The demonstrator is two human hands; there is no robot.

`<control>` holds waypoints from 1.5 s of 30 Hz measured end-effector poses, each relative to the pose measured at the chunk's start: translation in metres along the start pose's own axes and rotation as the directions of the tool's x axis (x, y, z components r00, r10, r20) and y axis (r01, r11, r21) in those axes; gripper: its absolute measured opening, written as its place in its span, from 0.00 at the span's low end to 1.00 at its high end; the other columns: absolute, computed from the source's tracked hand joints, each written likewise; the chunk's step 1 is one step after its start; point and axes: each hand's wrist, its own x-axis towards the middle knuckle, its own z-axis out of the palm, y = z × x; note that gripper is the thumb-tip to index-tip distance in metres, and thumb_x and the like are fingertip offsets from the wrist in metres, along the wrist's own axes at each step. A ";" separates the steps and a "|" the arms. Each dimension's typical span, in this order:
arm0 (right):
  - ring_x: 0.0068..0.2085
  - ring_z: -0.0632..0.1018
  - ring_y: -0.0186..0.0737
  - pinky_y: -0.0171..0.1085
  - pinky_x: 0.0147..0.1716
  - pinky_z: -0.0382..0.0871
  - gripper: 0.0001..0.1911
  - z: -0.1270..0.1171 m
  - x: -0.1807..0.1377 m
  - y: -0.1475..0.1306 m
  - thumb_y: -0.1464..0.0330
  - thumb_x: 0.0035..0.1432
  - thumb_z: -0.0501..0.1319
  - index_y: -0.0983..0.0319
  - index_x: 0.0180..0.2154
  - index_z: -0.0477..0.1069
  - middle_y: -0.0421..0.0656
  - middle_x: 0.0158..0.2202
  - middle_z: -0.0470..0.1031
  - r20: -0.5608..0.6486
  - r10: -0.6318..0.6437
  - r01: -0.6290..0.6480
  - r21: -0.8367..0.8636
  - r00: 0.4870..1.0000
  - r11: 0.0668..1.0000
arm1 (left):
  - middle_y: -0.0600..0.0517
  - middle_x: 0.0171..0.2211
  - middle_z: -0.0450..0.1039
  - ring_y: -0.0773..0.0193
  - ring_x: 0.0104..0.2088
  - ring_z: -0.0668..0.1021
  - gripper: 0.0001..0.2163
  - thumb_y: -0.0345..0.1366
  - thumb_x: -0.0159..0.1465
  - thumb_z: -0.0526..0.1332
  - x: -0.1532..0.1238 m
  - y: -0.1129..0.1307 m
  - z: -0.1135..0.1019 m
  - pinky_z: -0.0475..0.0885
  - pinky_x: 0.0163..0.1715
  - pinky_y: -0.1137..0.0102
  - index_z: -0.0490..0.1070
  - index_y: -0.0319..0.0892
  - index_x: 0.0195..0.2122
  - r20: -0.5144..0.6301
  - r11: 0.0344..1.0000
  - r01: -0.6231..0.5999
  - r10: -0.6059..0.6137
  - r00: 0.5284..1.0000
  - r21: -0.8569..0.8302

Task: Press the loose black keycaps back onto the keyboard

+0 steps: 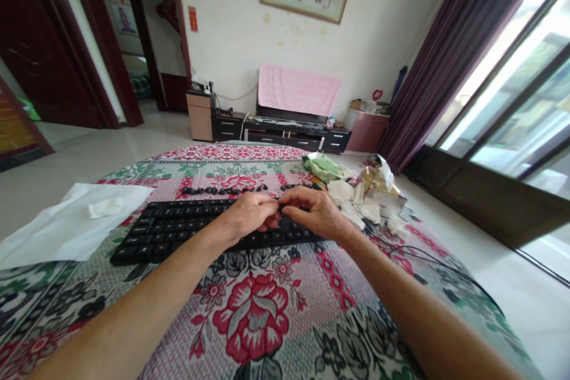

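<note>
A black computer keyboard (pixel 154 231) lies across the patterned tablecloth, and my two hands meet above its right half. My left hand (pixel 256 212) is closed, thumb and fingertips pressed together. Facing it, my right hand (pixel 312 208) pinches a small black keycap (pixel 281 206) at the fingertips, right against the left fingers. What the left fingertips grip is hidden. Behind the keyboard's far edge runs a row of loose black keycaps (pixel 214 191), continuing behind my hands. My hands cover part of the keyboard's right side.
White paper (pixel 66 231) with a crumpled tissue (pixel 105 208) lies at the left. On the right are a green packet (pixel 327 167), crumpled tissues (pixel 369 209), a gold tissue pack (pixel 378 181) and a black cable (pixel 445 264). The flowered tablecloth (pixel 256 314) covers the table.
</note>
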 end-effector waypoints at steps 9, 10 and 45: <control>0.34 0.71 0.32 0.34 0.35 0.64 0.13 0.002 -0.001 -0.005 0.70 0.50 0.53 0.62 0.40 0.68 0.42 0.35 0.72 -0.082 -0.044 0.032 -0.146 0.996 0.989 | 0.48 0.29 0.73 0.72 0.25 0.73 0.09 0.36 0.51 0.60 0.003 -0.002 0.005 0.66 0.21 0.78 0.69 0.35 0.32 -0.017 0.865 0.124 -0.151 0.988 -0.487; 0.34 0.71 0.32 0.33 0.36 0.64 0.13 0.001 -0.001 -0.006 0.71 0.50 0.53 0.61 0.40 0.68 0.42 0.35 0.72 -0.055 -0.061 0.051 -0.172 0.997 0.984 | 0.49 0.28 0.72 0.72 0.24 0.73 0.09 0.36 0.51 0.60 0.003 -0.003 0.006 0.66 0.21 0.78 0.69 0.35 0.31 -0.034 0.882 0.120 -0.152 0.988 -0.456; 0.32 0.68 0.31 0.32 0.33 0.59 0.13 -0.007 -0.004 -0.004 0.77 0.48 0.52 0.61 0.36 0.69 0.40 0.29 0.69 0.150 -0.064 0.115 -0.365 0.987 0.924 | 0.52 0.21 0.72 0.68 0.21 0.72 0.10 0.40 0.50 0.56 0.014 -0.028 0.013 0.64 0.19 0.75 0.72 0.39 0.25 -0.160 0.994 -0.040 0.057 0.985 0.104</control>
